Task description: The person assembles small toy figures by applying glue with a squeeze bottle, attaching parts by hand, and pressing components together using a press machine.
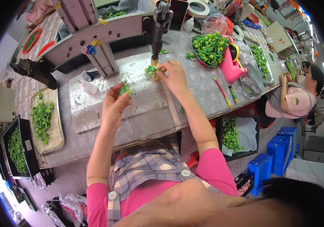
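My left hand (113, 106) is raised over the metal plate (141, 102), thumb and fingers closed on a small green plastic piece with yellow bits (124, 90). With bent fingers, my right hand (175, 77) pinches another small green-and-yellow plastic piece (150, 70). That piece is at the brass-coloured tip (154, 62) of a dark upright press rod (158, 38), over a small block standing on the plate. The fingers partly hide the spot where piece, tip and block meet. A white squeeze bottle (88, 87) lies left of my left hand.
Left stands a cloth-lined tray (58, 139) of green pieces, with a black bin (27, 150) beyond. Rightward are a heaped bowl of green pieces (210, 47), a pink watering can (233, 66), a red stick (222, 92) and a green tube (233, 94). A co-worker (292, 98) sits farther right.
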Available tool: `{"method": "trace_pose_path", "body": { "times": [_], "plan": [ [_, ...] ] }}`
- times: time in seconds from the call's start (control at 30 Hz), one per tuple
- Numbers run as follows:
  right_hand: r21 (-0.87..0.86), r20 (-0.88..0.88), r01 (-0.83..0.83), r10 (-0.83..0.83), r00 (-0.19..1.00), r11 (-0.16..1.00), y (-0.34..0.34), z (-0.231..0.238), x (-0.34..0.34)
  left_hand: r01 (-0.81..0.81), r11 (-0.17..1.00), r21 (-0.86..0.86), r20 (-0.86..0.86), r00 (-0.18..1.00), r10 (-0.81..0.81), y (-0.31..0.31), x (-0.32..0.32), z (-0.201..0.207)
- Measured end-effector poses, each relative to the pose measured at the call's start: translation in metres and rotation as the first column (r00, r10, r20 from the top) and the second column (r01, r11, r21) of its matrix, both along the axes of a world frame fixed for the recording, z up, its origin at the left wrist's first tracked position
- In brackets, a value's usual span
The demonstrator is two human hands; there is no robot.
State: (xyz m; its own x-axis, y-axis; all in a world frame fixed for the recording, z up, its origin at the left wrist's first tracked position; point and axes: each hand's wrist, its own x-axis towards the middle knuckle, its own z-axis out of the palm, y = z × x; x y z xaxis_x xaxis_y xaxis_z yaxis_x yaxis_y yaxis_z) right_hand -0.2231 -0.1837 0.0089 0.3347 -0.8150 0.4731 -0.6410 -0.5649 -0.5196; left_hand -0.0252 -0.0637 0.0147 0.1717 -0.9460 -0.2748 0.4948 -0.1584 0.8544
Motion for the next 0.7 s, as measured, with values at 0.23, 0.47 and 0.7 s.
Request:
{"method": "trace_pose_path", "body": {
  "times": [0.23, 0.47, 0.7],
  "plan": [
    [-0.033, 0.134, 0.056, -0.051, 0.99, 0.998, 0.002, -0.006, 0.006, 0.026, 0.991, -0.129, 0.099, 0.995, -0.013, -0.031, 0.003, 0.011],
    [0.099, 0.179, -0.193, 0.174, 0.968, 0.976, 0.03, -0.001, 0.014, 0.094, 0.98, -0.175, 0.136, 0.988, -0.07, -0.048, 0.007, 0.003],
    [0.072, 0.231, -0.129, 0.109, 0.967, 0.989, 0.045, 0.001, 0.004, 0.307, 0.938, -0.159, 0.263, 0.929, -0.26, -0.08, -0.005, 0.004]
  ]
}}
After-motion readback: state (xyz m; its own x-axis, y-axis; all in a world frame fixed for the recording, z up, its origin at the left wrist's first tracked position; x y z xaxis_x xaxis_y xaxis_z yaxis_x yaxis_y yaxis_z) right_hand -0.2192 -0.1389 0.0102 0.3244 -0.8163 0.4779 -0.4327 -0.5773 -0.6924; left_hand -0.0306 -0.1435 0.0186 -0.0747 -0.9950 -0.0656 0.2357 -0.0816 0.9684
